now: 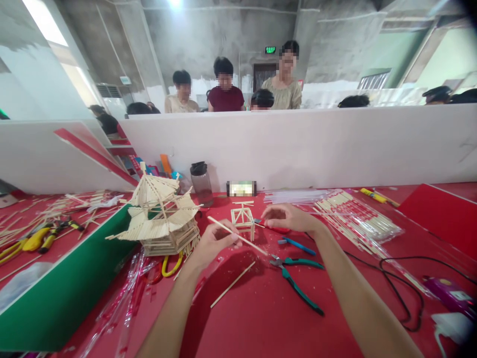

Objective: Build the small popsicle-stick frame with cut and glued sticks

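Note:
My left hand (214,242) is closed on a thin wooden stick (238,235) that slants down to the right over the red table (261,313). My right hand (286,218) hovers just right of a small square frame of sticks (243,220), fingers curled near a red-handled tool (278,229); whether it grips anything I cannot tell. A finished stick pagoda model (162,216) stands to the left of my left hand. Another loose stick (233,284) lies on the table below the hands.
Green-handled pliers (298,281) and a blue-handled tool (296,243) lie by my right forearm. Packs of wrapped sticks (357,219) sit right, a purple glue gun (450,296) with black cord far right. A green board (63,288) lies left. A dark bottle (201,183) stands by the white partition (316,144); people stand behind.

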Available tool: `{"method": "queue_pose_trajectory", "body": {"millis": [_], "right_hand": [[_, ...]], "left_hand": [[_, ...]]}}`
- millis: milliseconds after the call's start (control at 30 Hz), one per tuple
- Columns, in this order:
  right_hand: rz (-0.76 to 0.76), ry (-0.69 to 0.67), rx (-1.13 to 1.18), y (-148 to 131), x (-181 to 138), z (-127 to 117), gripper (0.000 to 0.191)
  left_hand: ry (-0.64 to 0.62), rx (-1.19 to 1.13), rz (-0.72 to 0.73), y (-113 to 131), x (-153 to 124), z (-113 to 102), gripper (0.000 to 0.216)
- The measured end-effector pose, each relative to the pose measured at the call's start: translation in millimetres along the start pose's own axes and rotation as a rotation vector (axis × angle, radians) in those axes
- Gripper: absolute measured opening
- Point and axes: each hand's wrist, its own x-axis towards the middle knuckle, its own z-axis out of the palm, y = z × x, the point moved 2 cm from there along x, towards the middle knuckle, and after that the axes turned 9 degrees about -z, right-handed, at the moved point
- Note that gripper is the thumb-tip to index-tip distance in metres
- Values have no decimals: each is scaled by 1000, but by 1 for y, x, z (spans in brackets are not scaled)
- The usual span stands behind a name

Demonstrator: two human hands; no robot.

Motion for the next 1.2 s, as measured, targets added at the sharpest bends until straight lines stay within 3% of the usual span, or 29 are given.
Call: {"method": "queue_pose_trajectory", "body": {"millis": [67, 133, 300, 467, 600, 667, 833, 967, 1200], "right_hand": [[0, -139, 149, -13, -2, 5, 40], [-7, -181, 202, -22, -2, 9, 40], [-58, 27, 66, -24, 5, 11, 23], [-97, 312, 5, -10, 11, 5, 23], [-131, 396, 85, -5, 12, 2, 24], [-137, 407, 133, -5, 12, 3, 26], [-106, 301, 139, -16, 16, 16, 29], [-97, 322, 107, -26, 24, 34, 27], [-57, 274, 146, -35, 32, 53, 33]], "left_hand": [[102, -85, 54, -1, 0, -5, 19], [174, -143, 86, -5, 2, -9, 20], [212, -178, 120, -12, 4, -17, 19], [-73, -139, 12, -4, -4, -20, 32], [-384, -106, -110, 6, -16, -22, 68], [-451, -105, -145, 9, -19, -20, 73], [-396, 14, -225, 7, -13, -1, 38], [-409, 162, -241, 4, -10, 9, 38], [-254, 244, -169, 8, -11, -1, 40]]}}
